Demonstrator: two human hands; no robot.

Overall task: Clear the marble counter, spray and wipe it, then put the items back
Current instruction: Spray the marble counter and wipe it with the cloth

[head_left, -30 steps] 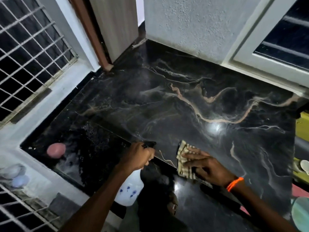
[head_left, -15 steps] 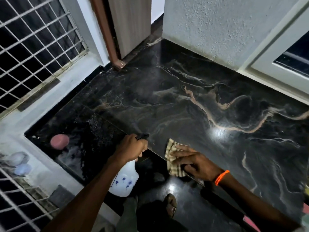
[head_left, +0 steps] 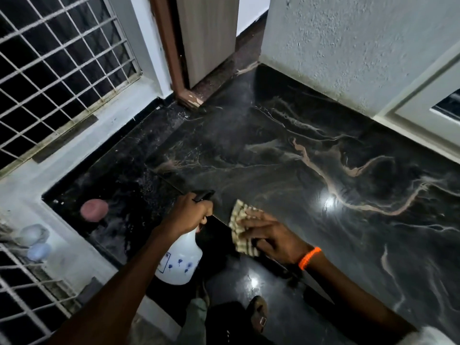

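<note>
Gripping a white spray bottle [head_left: 179,260] by its black head, left hand [head_left: 188,212] holds it at the bench [head_left: 311,175] front edge, mist hanging ahead. Right hand [head_left: 272,237] lies flat, fingers spread, pressing a checked cloth [head_left: 240,226] onto the dark marble just beside the bottle.

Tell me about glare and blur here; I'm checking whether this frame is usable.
Head view: dim overall; two bright glare spots on the marble counter and the dark floor below; a haze of spray mist ahead of the spray bottle; wide-angle bending at the window grille; edges soft.
</note>
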